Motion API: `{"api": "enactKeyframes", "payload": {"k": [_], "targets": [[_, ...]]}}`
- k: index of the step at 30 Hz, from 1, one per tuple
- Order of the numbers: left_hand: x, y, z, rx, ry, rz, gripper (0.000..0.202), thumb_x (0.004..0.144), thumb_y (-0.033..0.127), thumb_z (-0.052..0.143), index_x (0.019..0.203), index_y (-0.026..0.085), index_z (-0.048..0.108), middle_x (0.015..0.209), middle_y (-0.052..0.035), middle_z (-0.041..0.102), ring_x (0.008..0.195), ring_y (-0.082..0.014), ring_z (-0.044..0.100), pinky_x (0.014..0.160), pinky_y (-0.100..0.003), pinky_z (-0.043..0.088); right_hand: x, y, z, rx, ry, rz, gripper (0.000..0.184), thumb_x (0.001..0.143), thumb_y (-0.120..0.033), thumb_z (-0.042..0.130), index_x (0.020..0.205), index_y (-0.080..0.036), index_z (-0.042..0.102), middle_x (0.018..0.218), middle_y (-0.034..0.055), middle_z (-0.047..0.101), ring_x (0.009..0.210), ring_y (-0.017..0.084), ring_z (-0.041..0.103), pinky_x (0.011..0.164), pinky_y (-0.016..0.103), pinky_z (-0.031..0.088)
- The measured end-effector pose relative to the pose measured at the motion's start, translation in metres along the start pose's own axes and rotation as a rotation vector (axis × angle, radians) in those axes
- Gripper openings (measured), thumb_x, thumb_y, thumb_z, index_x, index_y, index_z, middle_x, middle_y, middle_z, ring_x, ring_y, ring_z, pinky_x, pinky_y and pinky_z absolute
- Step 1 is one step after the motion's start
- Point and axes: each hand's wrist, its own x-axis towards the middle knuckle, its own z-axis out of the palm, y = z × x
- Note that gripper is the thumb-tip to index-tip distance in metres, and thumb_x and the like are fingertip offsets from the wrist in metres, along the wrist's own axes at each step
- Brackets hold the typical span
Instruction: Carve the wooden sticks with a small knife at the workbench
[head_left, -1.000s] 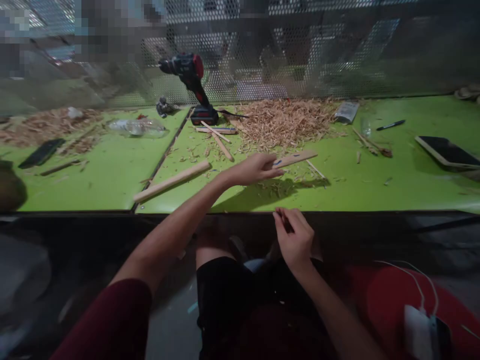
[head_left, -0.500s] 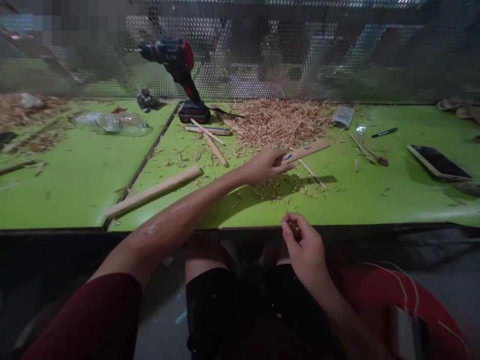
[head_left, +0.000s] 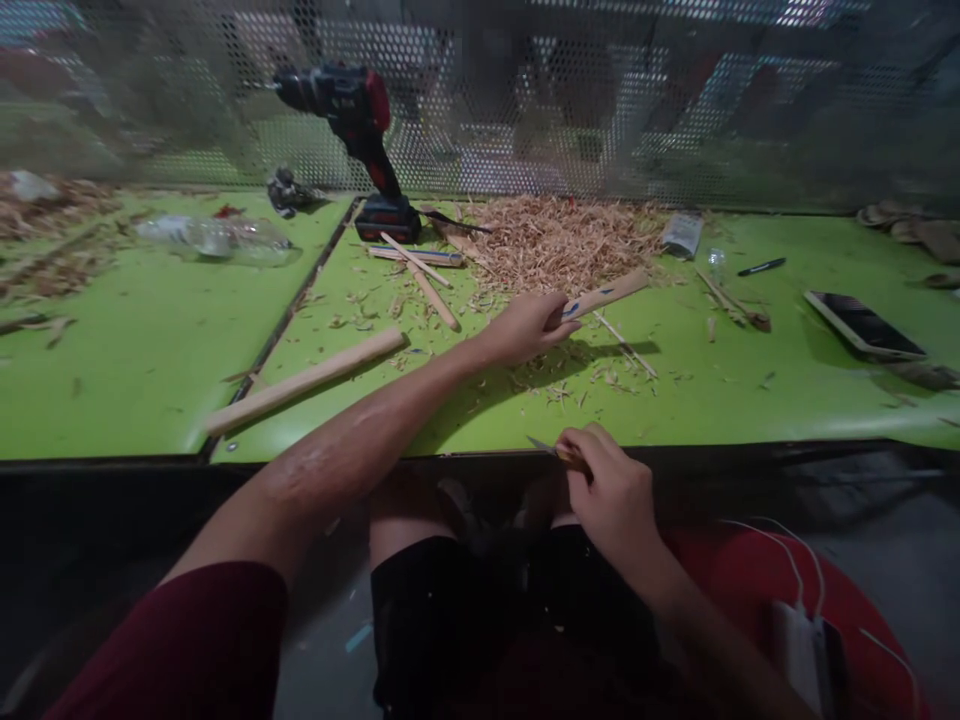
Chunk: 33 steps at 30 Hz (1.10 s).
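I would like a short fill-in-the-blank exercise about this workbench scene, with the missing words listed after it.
1. The small knife with pointed blade and brownish handle is in the person's ____ hand.
2. The flat pale wooden strip in the left hand has marks coloured ____.
3. In the picture, the clear plastic bottle lies to the ____ of the black-and-red cordless drill.
4. The tabletop is bright ____.

Missing words: right, blue, left, green.

"How much of the knife (head_left: 561, 454) shows?"

"Part; the right hand (head_left: 611, 482) hides some of its handle."

"And the wooden strip (head_left: 611, 292)?"

"Its near end is lost inside the left hand (head_left: 529, 328)."

"The shavings (head_left: 67, 270) at far left?"

"Cut off by the view's edge."

"And beyond the mesh screen (head_left: 450, 165)?"

"Shapes (head_left: 581, 90) too blurred to name."
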Motion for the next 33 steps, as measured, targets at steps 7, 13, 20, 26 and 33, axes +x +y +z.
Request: {"api": "enactKeyframes", "payload": {"k": [7,13,20,26,33], "targets": [[0.000,-0.005,0.002,-0.039,0.030,-0.006,0.030,0.090,0.036,0.058,0.070,0.023,0.038,0.061,0.0021,0.044,0.055,-0.0147,0.037,0.058,-0.031,0.020,0.016,0.003,-0.020,0.197,-0.014,0.184,0.013,0.094,-0.029,0.052,0.088,-0.021,0.061,0.080,0.0041,0.064,0.072,0.018,0.062,0.067,0.030,0.047],[0.001,-0.007,0.001,-0.088,0.107,-0.058,0.017,0.089,0.034,0.063,0.087,0.022,0.051,0.066,0.0005,0.047,0.059,-0.0158,0.040,0.058,-0.030,0.022,0.079,0.050,-0.072,0.494,-0.022,0.457,0.023,0.080,-0.043,0.073,0.090,-0.024,0.065,0.064,-0.0026,0.056,0.048,0.012,0.047,0.044,0.026,0.035],[0.004,-0.009,-0.005,-0.299,0.166,-0.292,0.013,0.089,0.023,0.063,0.093,0.018,0.051,0.068,0.0028,0.051,0.059,-0.0123,0.044,0.056,-0.026,0.029,0.211,0.095,-0.087,0.655,-0.084,0.437,0.009,0.082,-0.012,0.066,0.089,-0.017,0.062,0.061,-0.0053,0.049,0.051,0.007,0.047,0.050,0.024,0.032],[0.005,-0.010,-0.006,-0.636,0.241,-0.529,0.010,0.096,0.021,0.049,0.087,0.020,0.045,0.061,0.0055,0.053,0.045,-0.0082,0.044,0.046,-0.021,0.032,0.258,0.091,-0.038,0.613,-0.135,0.315,0.010,0.085,-0.014,0.059,0.092,-0.016,0.066,0.058,-0.0058,0.048,0.048,0.007,0.043,0.049,0.026,0.030],[0.001,-0.020,-0.003,-0.594,0.329,-0.512,0.007,0.097,0.024,0.044,0.096,0.023,0.037,0.065,0.0073,0.055,0.043,-0.0078,0.045,0.039,-0.018,0.032,0.242,0.118,0.009,0.652,-0.108,0.144,0.018,0.077,-0.036,0.070,0.089,-0.022,0.073,0.069,0.0007,0.060,0.059,0.015,0.050,0.055,0.029,0.042]]}}
